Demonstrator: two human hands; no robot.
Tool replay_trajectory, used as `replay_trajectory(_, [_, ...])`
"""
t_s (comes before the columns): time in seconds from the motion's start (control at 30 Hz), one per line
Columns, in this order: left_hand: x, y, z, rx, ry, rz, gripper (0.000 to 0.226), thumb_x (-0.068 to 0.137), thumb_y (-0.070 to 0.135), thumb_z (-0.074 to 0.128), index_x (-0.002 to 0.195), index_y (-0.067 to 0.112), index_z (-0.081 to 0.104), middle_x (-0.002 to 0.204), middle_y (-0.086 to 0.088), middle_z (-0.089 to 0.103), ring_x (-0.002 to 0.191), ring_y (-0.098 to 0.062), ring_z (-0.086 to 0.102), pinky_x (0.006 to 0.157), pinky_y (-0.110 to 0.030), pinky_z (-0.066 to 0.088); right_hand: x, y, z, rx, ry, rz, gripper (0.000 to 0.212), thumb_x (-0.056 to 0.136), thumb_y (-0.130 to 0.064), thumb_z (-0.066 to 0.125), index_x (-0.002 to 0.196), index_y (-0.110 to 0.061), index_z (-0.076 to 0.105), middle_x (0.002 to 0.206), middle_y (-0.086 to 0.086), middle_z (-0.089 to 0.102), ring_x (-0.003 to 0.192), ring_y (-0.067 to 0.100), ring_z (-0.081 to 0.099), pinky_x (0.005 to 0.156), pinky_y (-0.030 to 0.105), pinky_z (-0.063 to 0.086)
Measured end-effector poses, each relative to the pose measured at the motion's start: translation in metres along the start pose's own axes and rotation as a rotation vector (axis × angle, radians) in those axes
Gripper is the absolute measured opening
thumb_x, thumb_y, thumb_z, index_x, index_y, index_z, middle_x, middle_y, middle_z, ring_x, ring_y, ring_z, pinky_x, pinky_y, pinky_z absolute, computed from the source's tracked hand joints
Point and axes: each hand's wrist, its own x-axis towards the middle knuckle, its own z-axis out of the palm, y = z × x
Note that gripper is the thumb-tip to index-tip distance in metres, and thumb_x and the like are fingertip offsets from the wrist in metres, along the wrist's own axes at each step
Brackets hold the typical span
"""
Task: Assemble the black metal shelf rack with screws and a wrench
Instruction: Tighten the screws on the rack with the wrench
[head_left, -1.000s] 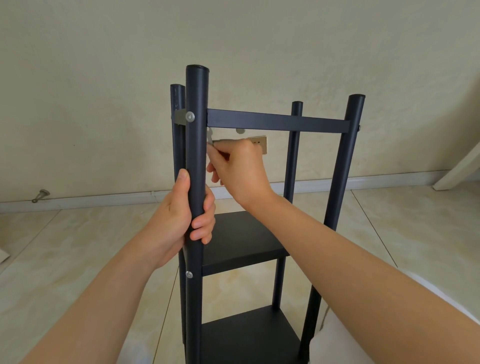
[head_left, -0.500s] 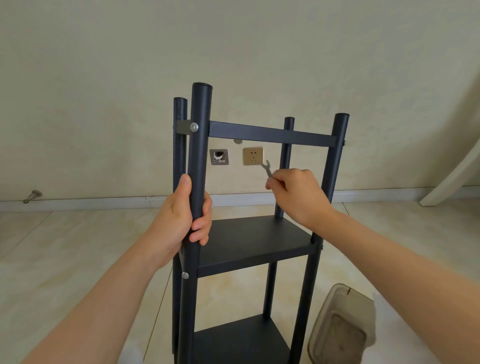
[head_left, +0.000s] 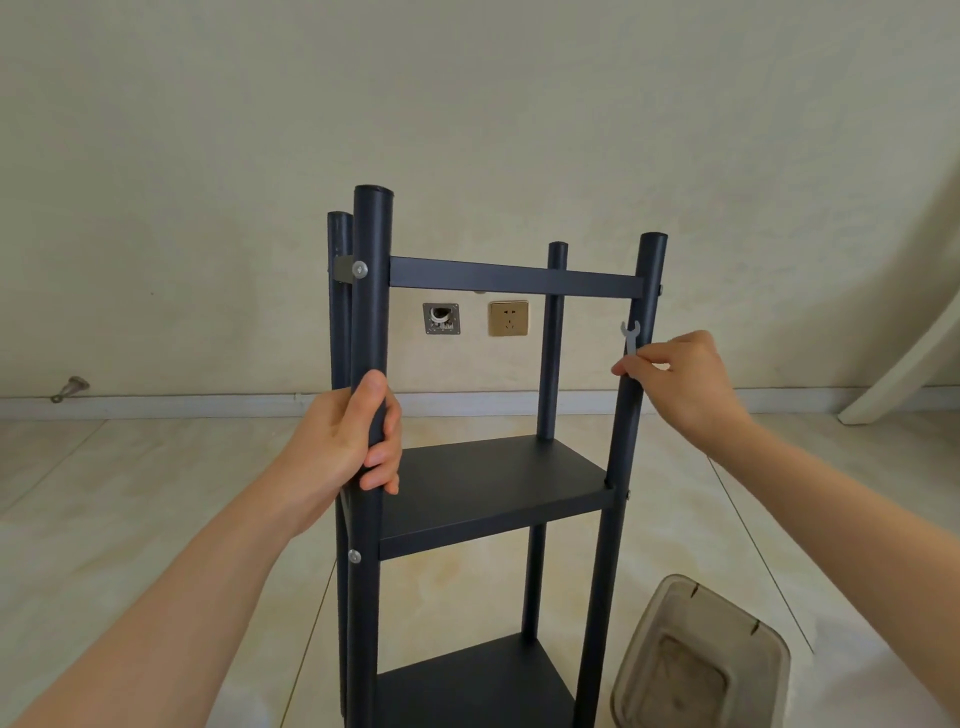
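Pinching the wrench (head_left: 630, 336), the right hand (head_left: 680, 384) has crossed to the three-o'clock post (head_left: 623, 441), likely for its screw (head_left: 660, 289). The left hand (head_left: 343, 447) still grips the nine-o'clock post (head_left: 371, 312).

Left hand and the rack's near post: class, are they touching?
Touching. The head view shows the left hand with fingers and thumb wrapped around the near post.
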Motion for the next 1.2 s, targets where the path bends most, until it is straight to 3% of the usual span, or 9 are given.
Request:
replay_trajectory(0.13, [-0.001,0.001,-0.002,0.003,0.003,-0.002,0.060,0.078,0.080,0.046,0.058,0.023,0.050,0.049,-0.001,0.035,0.038,-0.016,0.035,0.051,-0.033,0.051,0.001,-0.006,0.001,0.203,-0.112,0.105,0.024,0.099,-0.019,0.053,0.091,-0.016,0.075,0.114,0.008,0.066,0.105,0.025,0.058,0.092,0.035,0.046])
replay_trajectory(0.23, [-0.001,0.002,-0.004,0.052,0.028,-0.013,0.052,0.083,0.063,0.056,0.055,0.020,0.049,0.048,-0.004,0.035,0.038,-0.017,0.038,0.053,-0.035,0.053,0.003,-0.010,0.004,0.300,-0.142,0.152,0.025,0.099,-0.016,0.054,0.085,-0.017,0.074,0.115,0.009,0.065,0.111,0.029,0.057,0.104,0.046,0.046])
replay_trajectory(0.33, [0.001,0.001,-0.009,0.205,0.067,-0.005,0.044,0.089,0.028,0.074,0.053,0.020,0.050,0.047,-0.008,0.038,0.040,-0.019,0.045,0.054,-0.033,0.056,0.004,-0.014,0.005,0.349,-0.145,0.168,0.023,0.099,-0.016,0.054,0.087,-0.016,0.074,0.111,0.013,0.064,0.108,0.032,0.058,0.100,0.045,0.050])
replay_trajectory(0.4, [0.002,-0.001,-0.012,0.278,0.111,0.014,0.039,0.091,0.020,0.072,0.059,0.016,0.051,0.047,-0.008,0.044,0.041,-0.020,0.049,0.054,-0.029,0.057,0.004,-0.015,0.005,0.378,-0.150,0.174,0.021,0.098,-0.016,0.055,0.089,-0.015,0.074,0.109,0.014,0.064,0.107,0.033,0.059,0.096,0.044,0.052])
replay_trajectory(0.57, [0.008,-0.012,-0.026,0.454,0.357,0.103,0.021,0.099,0.019,0.060,0.084,0.010,0.049,0.048,-0.006,0.060,0.047,-0.019,0.061,0.060,-0.029,0.056,0.000,-0.022,0.007,0.433,-0.207,0.148,0.019,0.097,-0.018,0.059,0.087,-0.019,0.076,0.113,0.013,0.066,0.107,0.031,0.060,0.073,0.028,0.050])
replay_trajectory(0.73, [0.016,-0.025,-0.044,0.570,0.495,0.073,0.014,0.101,0.027,0.055,0.092,0.017,0.052,0.057,-0.005,0.066,0.056,-0.010,0.065,0.055,-0.005,0.043,-0.008,-0.030,0.012,0.452,-0.226,0.107,0.014,0.093,-0.021,0.064,0.083,-0.021,0.075,0.110,0.010,0.068,0.102,0.025,0.062,0.067,0.022,0.048])
replay_trajectory(0.93, [0.021,-0.038,-0.055,0.622,0.572,0.036,0.019,0.102,0.033,0.053,0.087,0.022,0.051,0.056,-0.001,0.066,0.055,-0.007,0.064,0.061,-0.016,0.039,-0.017,-0.040,0.013,0.500,-0.216,0.043,0.019,0.095,-0.023,0.063,0.082,-0.026,0.076,0.109,0.005,0.066,0.099,0.021,0.065,0.073,0.026,0.052])
replay_trajectory(1.07, [0.021,-0.042,-0.065,0.557,0.633,0.015,0.020,0.102,0.032,0.053,0.086,0.023,0.049,0.056,-0.005,0.062,0.052,-0.016,0.063,0.060,-0.025,0.044,-0.029,-0.050,0.009,0.549,-0.235,0.007,0.026,0.095,-0.022,0.063,0.076,-0.028,0.079,0.099,-0.002,0.072,0.092,0.015,0.069,0.073,0.025,0.056])
replay_trajectory(1.2, [0.022,-0.045,-0.070,0.463,0.677,0.008,0.018,0.103,0.029,0.052,0.087,0.021,0.048,0.063,-0.007,0.058,0.056,-0.022,0.060,0.060,-0.027,0.046,-0.046,-0.061,0.008,0.581,-0.268,-0.084,0.030,0.094,-0.020,0.063,0.072,-0.031,0.080,0.105,0.001,0.070,0.098,0.012,0.067,0.082,0.029,0.056])
